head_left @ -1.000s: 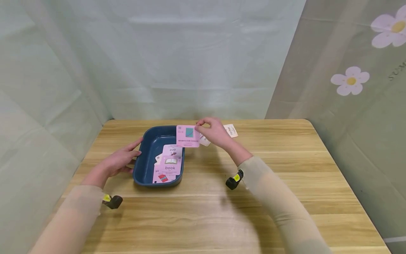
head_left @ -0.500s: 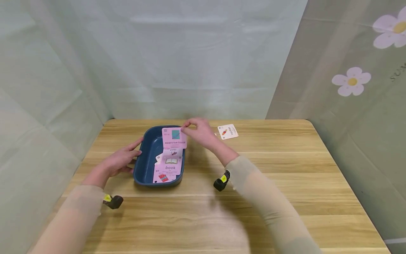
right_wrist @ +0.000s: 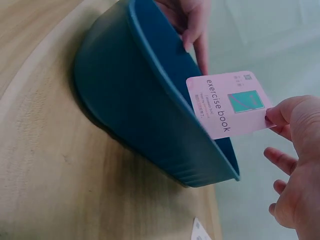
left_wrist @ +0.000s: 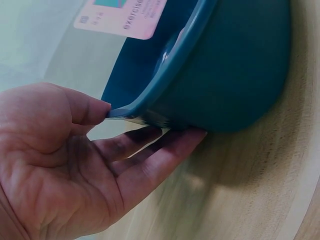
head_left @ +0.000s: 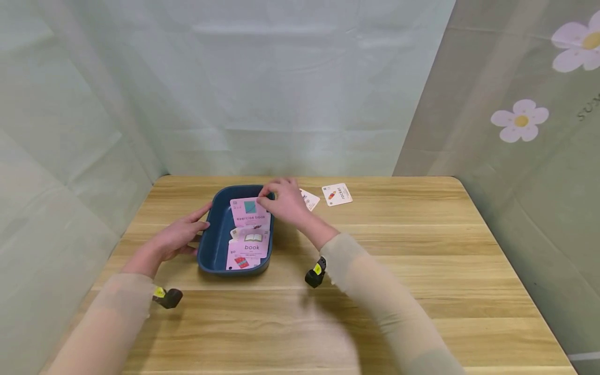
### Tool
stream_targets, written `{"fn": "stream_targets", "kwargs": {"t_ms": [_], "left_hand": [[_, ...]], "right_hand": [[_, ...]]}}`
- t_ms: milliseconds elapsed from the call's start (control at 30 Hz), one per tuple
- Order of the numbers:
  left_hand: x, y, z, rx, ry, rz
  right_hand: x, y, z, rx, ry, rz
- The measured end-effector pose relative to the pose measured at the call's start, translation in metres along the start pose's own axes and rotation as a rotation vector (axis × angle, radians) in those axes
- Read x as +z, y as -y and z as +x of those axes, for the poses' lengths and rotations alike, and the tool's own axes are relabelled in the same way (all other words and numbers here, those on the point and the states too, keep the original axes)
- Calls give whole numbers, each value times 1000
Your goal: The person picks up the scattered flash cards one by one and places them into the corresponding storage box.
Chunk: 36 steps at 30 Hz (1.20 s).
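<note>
My right hand (head_left: pixel 287 202) pinches the corner of a pink flashcard (head_left: pixel 250 212) printed "exercise book". In the right wrist view, thumb and forefinger grip that card (right_wrist: pixel 225 105) over the rim of a deep blue plastic bin (right_wrist: pixel 125 85). On the left side, my left hand (head_left: pixel 177 237) holds the bin (head_left: pixel 213 237) by its edge. Its thumb lies at the rim and its fingers touch the outer wall, as the left wrist view shows. Inside the bin lie several cards, among them a pink "book" card (head_left: pixel 253 246) and one with a red picture (head_left: pixel 241 262).
To the right of the bin, a white "rocket" card (head_left: pixel 337 195) lies near the table's back edge. Another white card (head_left: pixel 310 200) lies beside it, partly hidden by my right hand. A pale curtain (head_left: pixel 300 104) hangs behind the wooden table (head_left: pixel 422 271).
My right hand has carried the "exercise book" card leftward and down, from the bin's right rim to inside its outline. The left hand and the bin stay put.
</note>
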<state>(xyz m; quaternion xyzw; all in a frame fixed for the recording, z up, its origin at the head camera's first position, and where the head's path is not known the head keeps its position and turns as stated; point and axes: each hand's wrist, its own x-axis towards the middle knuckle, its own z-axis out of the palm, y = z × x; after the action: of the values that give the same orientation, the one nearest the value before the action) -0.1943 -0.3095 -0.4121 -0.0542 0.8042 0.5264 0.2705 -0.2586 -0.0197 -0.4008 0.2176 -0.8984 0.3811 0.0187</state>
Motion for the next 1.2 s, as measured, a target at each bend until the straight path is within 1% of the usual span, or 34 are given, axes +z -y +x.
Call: {"fn": "stream_targets", "kwargs": {"t_ms": [267, 467, 833, 1200], "left_hand": [[-1, 1, 0, -10, -11, 13], [-1, 0, -1, -8, -6, 15], [0, -1, -2, -5, -4, 11], [-1, 1, -2, -3, -7, 14]], "right_hand": [[13, -2, -2, -1, 51, -115], [16, -2, -3, -18, 71, -153], [17, -2, -3, -12, 125, -204], [8, -10, 0, 26, 100, -174]]}}
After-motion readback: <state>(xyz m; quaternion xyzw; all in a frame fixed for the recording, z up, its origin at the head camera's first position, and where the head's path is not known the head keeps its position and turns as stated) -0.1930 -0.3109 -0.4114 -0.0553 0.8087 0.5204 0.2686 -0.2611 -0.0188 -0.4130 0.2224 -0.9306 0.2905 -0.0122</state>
